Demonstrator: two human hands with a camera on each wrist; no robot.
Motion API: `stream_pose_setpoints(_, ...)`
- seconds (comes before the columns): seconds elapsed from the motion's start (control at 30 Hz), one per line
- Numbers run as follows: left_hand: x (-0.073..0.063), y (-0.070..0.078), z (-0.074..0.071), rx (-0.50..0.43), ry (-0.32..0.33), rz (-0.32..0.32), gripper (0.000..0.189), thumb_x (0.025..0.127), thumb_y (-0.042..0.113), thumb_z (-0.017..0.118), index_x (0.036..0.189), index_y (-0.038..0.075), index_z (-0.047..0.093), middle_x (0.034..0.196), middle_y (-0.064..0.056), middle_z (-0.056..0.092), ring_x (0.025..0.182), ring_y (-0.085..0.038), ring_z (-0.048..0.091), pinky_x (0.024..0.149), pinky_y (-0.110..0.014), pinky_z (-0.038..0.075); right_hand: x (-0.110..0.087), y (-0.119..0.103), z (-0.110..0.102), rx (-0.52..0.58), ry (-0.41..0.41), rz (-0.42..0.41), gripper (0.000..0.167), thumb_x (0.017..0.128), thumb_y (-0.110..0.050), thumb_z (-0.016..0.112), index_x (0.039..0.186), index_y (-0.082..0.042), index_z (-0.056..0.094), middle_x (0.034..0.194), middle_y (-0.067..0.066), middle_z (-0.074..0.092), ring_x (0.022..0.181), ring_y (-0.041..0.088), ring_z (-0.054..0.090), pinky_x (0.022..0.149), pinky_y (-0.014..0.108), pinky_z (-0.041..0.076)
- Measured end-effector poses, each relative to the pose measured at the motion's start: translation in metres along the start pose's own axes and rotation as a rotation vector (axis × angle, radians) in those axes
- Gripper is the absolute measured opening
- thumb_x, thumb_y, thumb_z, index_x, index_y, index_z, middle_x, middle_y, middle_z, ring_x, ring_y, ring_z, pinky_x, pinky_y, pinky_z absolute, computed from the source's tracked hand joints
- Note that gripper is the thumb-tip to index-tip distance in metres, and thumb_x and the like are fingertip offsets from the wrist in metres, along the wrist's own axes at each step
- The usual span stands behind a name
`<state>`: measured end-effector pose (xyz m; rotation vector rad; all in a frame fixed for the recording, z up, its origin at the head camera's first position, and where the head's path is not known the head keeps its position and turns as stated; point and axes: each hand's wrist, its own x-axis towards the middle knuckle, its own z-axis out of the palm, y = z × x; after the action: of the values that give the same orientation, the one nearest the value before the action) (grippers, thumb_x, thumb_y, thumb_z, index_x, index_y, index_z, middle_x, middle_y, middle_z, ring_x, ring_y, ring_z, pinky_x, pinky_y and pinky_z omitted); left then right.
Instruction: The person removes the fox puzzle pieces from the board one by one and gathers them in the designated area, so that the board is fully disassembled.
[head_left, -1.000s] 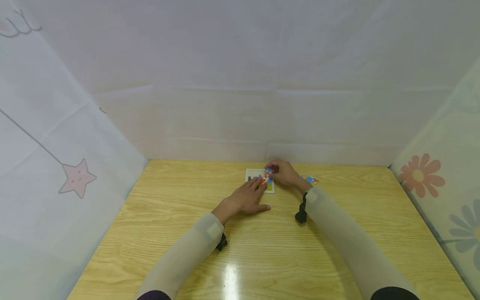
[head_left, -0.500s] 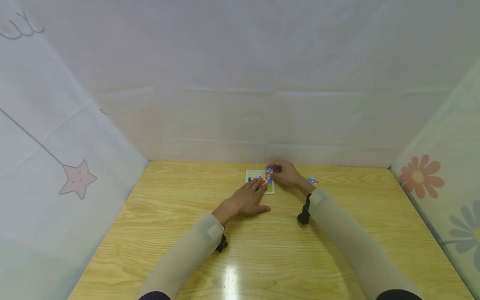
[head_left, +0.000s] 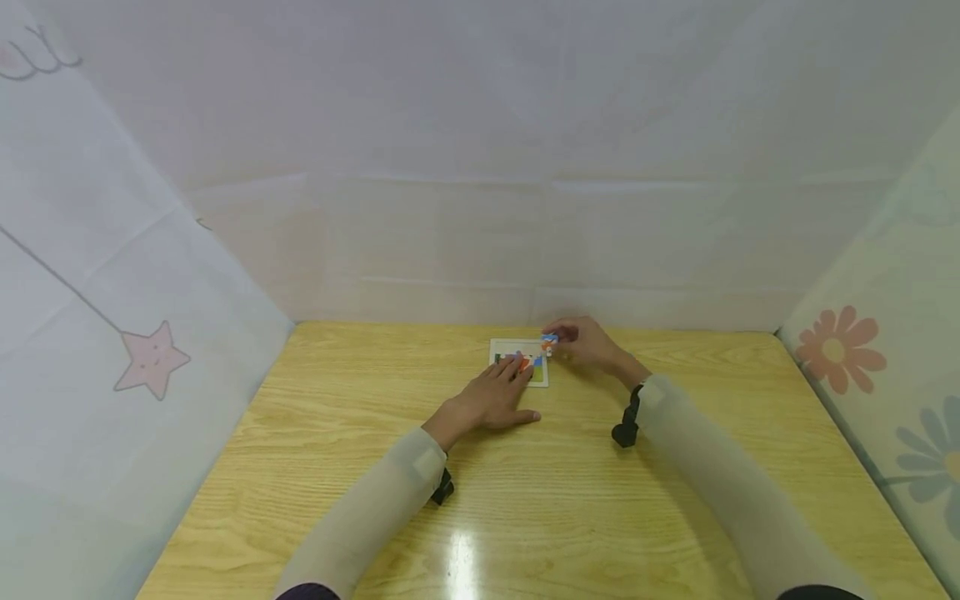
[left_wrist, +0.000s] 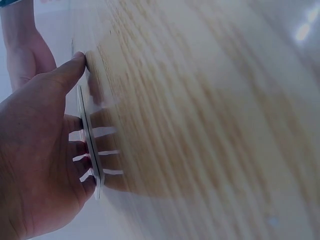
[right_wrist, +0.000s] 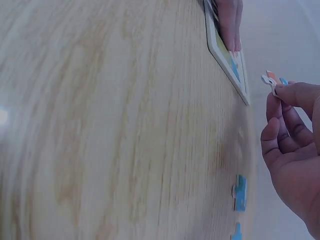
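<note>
A puzzle board with a white rim lies flat near the table's back edge, its lower part carrying a coloured picture. Across it rests my left hand, fingers straight and spread, thumb on the wood; its fingertips touch the board in the left wrist view too. My right hand pinches a small puzzle piece between thumb and fingers. The piece is blue, orange and white and is held up just off the board's upper right corner. My left fingers hide part of the picture.
Two loose blue puzzle pieces, one whole and one cut by the frame edge, lie on the wooden table near my right hand. A pale cloth wall stands directly behind the table.
My right hand has drawn the puzzle piece up and to the right, off the board's upper right part. My left hand has stayed in place on the board.
</note>
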<state>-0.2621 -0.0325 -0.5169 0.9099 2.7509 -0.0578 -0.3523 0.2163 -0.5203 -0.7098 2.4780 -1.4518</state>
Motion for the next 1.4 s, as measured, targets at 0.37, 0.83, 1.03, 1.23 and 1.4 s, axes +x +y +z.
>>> stream_pose_setpoints(0.37, -0.001, 0.001, -0.001, -0.006, 0.013, 0.01, 0.092, 0.106, 0.07, 0.042, 0.171, 0.01, 0.015, 0.177, -0.018, 0.008, 0.164, -0.033, 0.011, 0.132, -0.049, 0.018, -0.019, 0.003, -0.021, 0.027, -0.018, 0.005, 0.035, 0.101, 0.001, 0.069, 0.136, 0.005, 0.068, 0.128, 0.021, 0.071, 0.114, 0.033, 0.069, 0.089, 0.03, 0.058)
stream_pose_setpoints(0.83, -0.002, 0.0, -0.001, -0.02, 0.023, 0.02, 0.091, 0.107, 0.067, 0.044, 0.171, 0.01, 0.015, 0.177, -0.019, 0.008, 0.164, -0.035, 0.011, 0.132, -0.05, 0.017, -0.044, 0.012, -0.049, 0.008, -0.023, 0.018, 0.035, 0.103, 0.0, 0.067, 0.137, 0.005, 0.066, 0.129, 0.022, 0.07, 0.114, 0.033, 0.068, 0.089, 0.026, 0.057)
stream_pose_setpoints(1.03, -0.002, 0.001, -0.001, -0.025, 0.029, 0.023, 0.091, 0.107, 0.067, 0.044, 0.171, 0.009, 0.016, 0.177, -0.019, 0.009, 0.164, -0.035, 0.012, 0.132, -0.049, 0.018, -0.055, 0.02, -0.059, 0.012, -0.013, 0.012, 0.035, 0.102, -0.001, 0.069, 0.136, 0.006, 0.067, 0.125, 0.022, 0.07, 0.107, 0.03, 0.069, 0.086, 0.043, 0.06)
stream_pose_setpoints(1.23, -0.001, 0.002, 0.0, -0.03, 0.027, 0.024, 0.09, 0.107, 0.066, 0.044, 0.171, 0.009, 0.016, 0.177, -0.019, 0.008, 0.164, -0.034, 0.011, 0.132, -0.049, 0.017, -0.065, 0.029, -0.068, -0.018, -0.006, 0.055, 0.036, 0.102, -0.004, 0.071, 0.137, 0.003, 0.067, 0.122, 0.02, 0.071, 0.105, 0.028, 0.068, 0.081, 0.039, 0.061)
stream_pose_setpoints(1.4, -0.001, 0.002, 0.001, -0.021, 0.028, 0.023, 0.091, 0.107, 0.068, 0.042, 0.171, 0.01, 0.015, 0.177, -0.019, 0.008, 0.164, -0.034, 0.011, 0.132, -0.049, 0.017, -0.074, 0.032, -0.075, -0.014, 0.001, 0.099, 0.034, 0.102, -0.003, 0.068, 0.136, 0.002, 0.068, 0.122, 0.022, 0.07, 0.106, 0.035, 0.066, 0.083, 0.045, 0.061)
